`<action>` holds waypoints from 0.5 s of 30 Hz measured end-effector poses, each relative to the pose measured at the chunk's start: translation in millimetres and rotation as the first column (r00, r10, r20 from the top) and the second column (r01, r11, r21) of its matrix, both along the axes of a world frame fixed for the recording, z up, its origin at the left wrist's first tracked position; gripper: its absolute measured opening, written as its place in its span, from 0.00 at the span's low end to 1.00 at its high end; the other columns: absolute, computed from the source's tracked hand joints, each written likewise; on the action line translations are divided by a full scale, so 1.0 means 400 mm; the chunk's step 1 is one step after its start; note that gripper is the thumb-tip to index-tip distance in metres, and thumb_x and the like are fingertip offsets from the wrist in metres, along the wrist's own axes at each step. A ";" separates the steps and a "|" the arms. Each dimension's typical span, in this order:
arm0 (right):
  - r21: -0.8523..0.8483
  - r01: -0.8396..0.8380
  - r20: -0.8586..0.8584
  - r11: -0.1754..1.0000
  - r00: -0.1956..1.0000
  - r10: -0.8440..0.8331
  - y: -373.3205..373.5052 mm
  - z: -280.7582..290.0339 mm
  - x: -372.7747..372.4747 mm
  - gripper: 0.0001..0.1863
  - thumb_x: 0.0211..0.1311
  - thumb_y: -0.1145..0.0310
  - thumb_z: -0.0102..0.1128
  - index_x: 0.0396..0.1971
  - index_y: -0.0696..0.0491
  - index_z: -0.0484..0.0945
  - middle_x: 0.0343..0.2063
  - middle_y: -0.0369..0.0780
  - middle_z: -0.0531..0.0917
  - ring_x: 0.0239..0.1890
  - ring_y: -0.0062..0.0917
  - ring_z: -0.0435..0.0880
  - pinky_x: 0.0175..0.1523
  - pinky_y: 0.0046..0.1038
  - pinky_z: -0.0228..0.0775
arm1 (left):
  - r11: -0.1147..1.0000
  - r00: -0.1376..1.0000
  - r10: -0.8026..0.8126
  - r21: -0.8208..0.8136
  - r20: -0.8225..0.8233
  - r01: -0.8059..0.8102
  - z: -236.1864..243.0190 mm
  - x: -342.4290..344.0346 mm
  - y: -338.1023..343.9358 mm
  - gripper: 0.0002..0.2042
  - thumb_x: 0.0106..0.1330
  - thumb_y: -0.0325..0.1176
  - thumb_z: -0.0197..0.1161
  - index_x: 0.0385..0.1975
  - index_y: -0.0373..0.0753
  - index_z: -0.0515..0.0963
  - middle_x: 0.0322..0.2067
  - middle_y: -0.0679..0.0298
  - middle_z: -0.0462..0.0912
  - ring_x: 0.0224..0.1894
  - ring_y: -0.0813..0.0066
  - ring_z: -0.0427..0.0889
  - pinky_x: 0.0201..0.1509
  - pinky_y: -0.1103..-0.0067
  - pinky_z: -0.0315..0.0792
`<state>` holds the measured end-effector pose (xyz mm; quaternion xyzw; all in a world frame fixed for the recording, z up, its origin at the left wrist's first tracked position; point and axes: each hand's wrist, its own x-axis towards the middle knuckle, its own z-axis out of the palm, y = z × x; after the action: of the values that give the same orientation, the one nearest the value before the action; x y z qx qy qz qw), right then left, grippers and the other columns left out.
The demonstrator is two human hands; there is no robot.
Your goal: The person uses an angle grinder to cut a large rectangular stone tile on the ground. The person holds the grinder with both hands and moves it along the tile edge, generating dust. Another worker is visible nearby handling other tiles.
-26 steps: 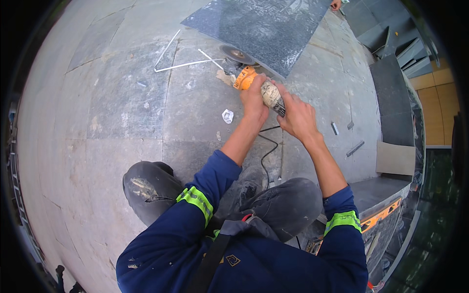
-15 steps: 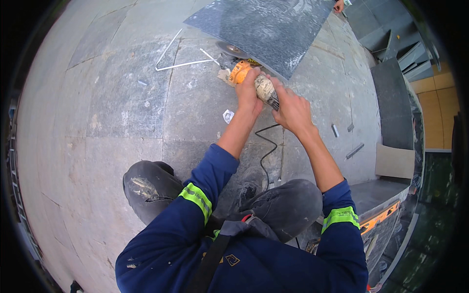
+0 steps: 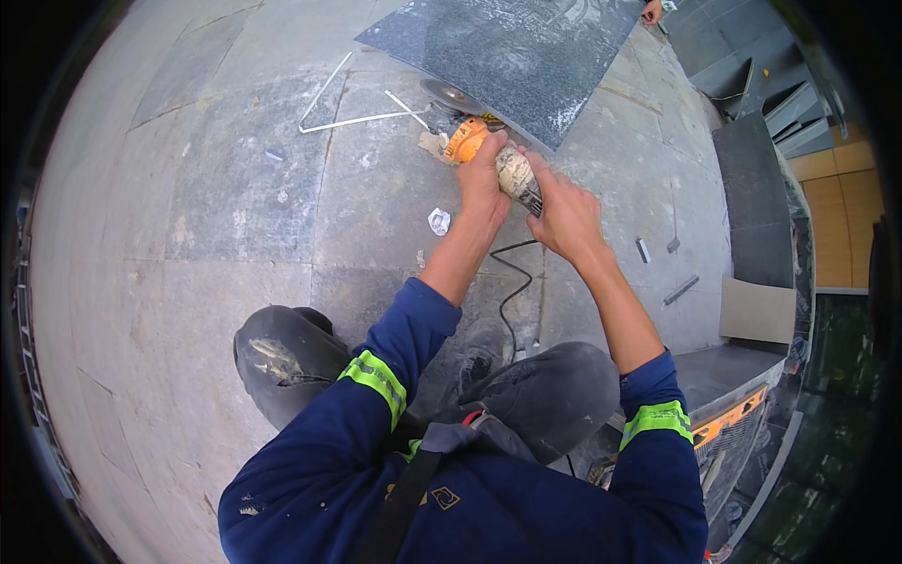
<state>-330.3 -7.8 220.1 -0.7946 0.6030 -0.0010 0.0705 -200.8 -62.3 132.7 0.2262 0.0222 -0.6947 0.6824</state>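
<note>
Both my hands are closed around an angle grinder [image 3: 516, 173] with an orange front part and a dusty, pale-smeared body. My left hand [image 3: 483, 179] wraps the body just behind the orange part. Farther back, my right hand [image 3: 567, 211] grips the rear end, where a black cord [image 3: 508, 305] trails toward my legs. The grinder's round disc [image 3: 451, 95] sits at the near edge of a large dark grey stone slab [image 3: 507, 56]. Whether the disc touches the slab, I cannot tell.
A bent white strip [image 3: 362, 121] and a crumpled white scrap [image 3: 439, 222] lie on the dusty tiled floor. Small offcuts [image 3: 681, 289] are to the right, near leaning dark panels [image 3: 752, 197] and an orange level [image 3: 728, 420]. Another person's hand [image 3: 652, 12] shows at the slab's far corner.
Fine dust on the slab has shifted near its edge. The grinder and both hands hold almost the same place, slightly to the right and lower in the picture.
</note>
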 end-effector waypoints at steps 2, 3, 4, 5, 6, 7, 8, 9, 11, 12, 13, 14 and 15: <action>0.000 0.019 0.020 1.000 1.000 -0.019 0.026 0.003 -0.029 0.55 0.51 0.68 0.78 0.81 0.37 0.60 0.46 0.52 0.88 0.46 0.54 0.90 0.50 0.54 0.83 | 0.999 1.000 -0.009 0.034 0.015 0.008 0.009 -0.027 0.026 0.11 0.70 0.28 0.72 0.48 0.36 0.78 0.37 0.59 0.86 0.39 0.64 0.90 0.47 0.66 0.88; 0.001 0.035 0.026 0.999 0.999 -0.035 0.034 0.004 -0.042 0.55 0.51 0.69 0.78 0.81 0.36 0.60 0.45 0.52 0.88 0.46 0.54 0.90 0.50 0.54 0.82 | 0.999 0.999 -0.005 0.040 0.031 0.004 0.023 -0.044 0.046 0.11 0.71 0.29 0.72 0.47 0.36 0.78 0.37 0.59 0.86 0.39 0.64 0.90 0.47 0.67 0.88; 0.009 0.037 0.023 0.999 0.999 -0.037 0.041 0.008 -0.043 0.55 0.51 0.69 0.78 0.81 0.36 0.60 0.45 0.52 0.88 0.46 0.54 0.90 0.50 0.54 0.82 | 0.999 0.999 0.002 0.047 0.051 -0.004 0.026 -0.050 0.058 0.10 0.71 0.29 0.72 0.46 0.36 0.78 0.37 0.59 0.86 0.39 0.64 0.90 0.47 0.67 0.88; 0.017 0.039 0.020 0.999 0.999 -0.040 0.047 0.015 -0.042 0.55 0.51 0.69 0.78 0.81 0.36 0.60 0.44 0.51 0.88 0.45 0.54 0.90 0.50 0.54 0.82 | 0.999 0.999 -0.012 0.031 0.043 0.010 0.022 -0.050 0.060 0.10 0.71 0.30 0.72 0.46 0.36 0.78 0.37 0.59 0.86 0.40 0.65 0.90 0.48 0.67 0.88; 0.026 0.042 0.017 0.999 0.999 -0.042 0.051 0.019 -0.040 0.55 0.51 0.68 0.78 0.81 0.36 0.60 0.44 0.51 0.88 0.45 0.53 0.90 0.50 0.54 0.82 | 0.999 0.999 -0.009 0.037 0.039 0.008 0.020 -0.047 0.059 0.10 0.72 0.30 0.71 0.46 0.36 0.78 0.37 0.59 0.86 0.40 0.65 0.90 0.48 0.67 0.88; 0.022 0.040 0.024 0.999 0.999 -0.040 0.051 0.019 -0.037 0.55 0.51 0.68 0.78 0.81 0.36 0.60 0.44 0.51 0.88 0.45 0.53 0.90 0.50 0.54 0.82 | 0.999 0.999 -0.009 0.042 0.036 0.008 0.018 -0.042 0.059 0.10 0.72 0.30 0.71 0.47 0.36 0.78 0.37 0.59 0.86 0.40 0.65 0.90 0.48 0.67 0.88; 0.019 0.038 0.030 0.999 0.999 -0.039 0.050 0.017 -0.028 0.55 0.51 0.68 0.79 0.81 0.36 0.60 0.45 0.51 0.88 0.46 0.53 0.90 0.50 0.54 0.82 | 0.999 0.999 -0.009 0.048 0.032 0.007 0.016 -0.035 0.059 0.11 0.72 0.30 0.71 0.47 0.36 0.78 0.37 0.59 0.86 0.40 0.65 0.90 0.48 0.67 0.88; 0.017 0.036 0.037 0.999 0.999 -0.037 0.049 0.015 -0.019 0.55 0.51 0.68 0.79 0.81 0.36 0.60 0.45 0.51 0.88 0.46 0.53 0.90 0.50 0.54 0.82 | 0.999 1.000 -0.011 0.043 0.025 0.010 0.014 -0.027 0.057 0.11 0.72 0.30 0.71 0.47 0.36 0.78 0.36 0.59 0.86 0.40 0.65 0.90 0.48 0.67 0.88; 0.000 0.010 0.026 1.000 1.000 -0.010 0.039 0.011 -0.004 0.53 0.52 0.69 0.78 0.80 0.37 0.61 0.44 0.52 0.88 0.44 0.55 0.91 0.48 0.54 0.83 | 1.000 1.000 -0.003 0.031 0.015 0.003 0.007 -0.007 0.045 0.11 0.72 0.29 0.70 0.48 0.36 0.77 0.36 0.59 0.86 0.40 0.65 0.90 0.48 0.68 0.88; -0.008 -0.001 0.022 1.000 1.000 0.001 0.035 0.008 0.005 0.52 0.53 0.69 0.78 0.79 0.38 0.61 0.44 0.53 0.88 0.43 0.56 0.91 0.47 0.55 0.84 | 1.000 1.000 -0.007 0.024 0.010 0.007 0.004 0.003 0.039 0.11 0.72 0.29 0.70 0.48 0.36 0.77 0.36 0.59 0.86 0.40 0.65 0.90 0.48 0.67 0.88; -0.004 0.003 0.018 1.000 1.000 -0.003 0.028 0.009 0.004 0.53 0.52 0.69 0.78 0.80 0.38 0.61 0.45 0.53 0.88 0.44 0.55 0.91 0.47 0.54 0.84 | 1.000 1.000 -0.012 0.017 0.004 0.012 0.005 0.001 0.029 0.11 0.72 0.29 0.70 0.48 0.36 0.77 0.36 0.60 0.86 0.40 0.65 0.90 0.49 0.67 0.88; 0.001 0.013 0.016 1.000 1.000 -0.013 0.022 0.011 0.001 0.54 0.52 0.68 0.78 0.80 0.38 0.61 0.45 0.52 0.88 0.45 0.55 0.91 0.48 0.54 0.84 | 1.000 1.000 -0.021 0.009 -0.002 0.021 0.004 -0.002 0.024 0.11 0.72 0.29 0.70 0.48 0.36 0.77 0.35 0.60 0.86 0.40 0.65 0.90 0.49 0.67 0.88; 0.006 0.029 0.014 1.000 0.999 -0.029 0.019 0.011 -0.004 0.55 0.51 0.68 0.79 0.81 0.38 0.61 0.46 0.52 0.89 0.46 0.55 0.90 0.48 0.54 0.83 | 1.000 1.000 0.000 0.024 0.002 0.000 0.001 -0.001 0.023 0.10 0.71 0.29 0.71 0.47 0.35 0.78 0.35 0.59 0.86 0.39 0.65 0.90 0.47 0.67 0.88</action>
<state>-331.7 -0.3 224.5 -0.7856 0.6139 -0.0062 0.0769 -201.1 -53.2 133.0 0.2352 0.0297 -0.6942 0.6796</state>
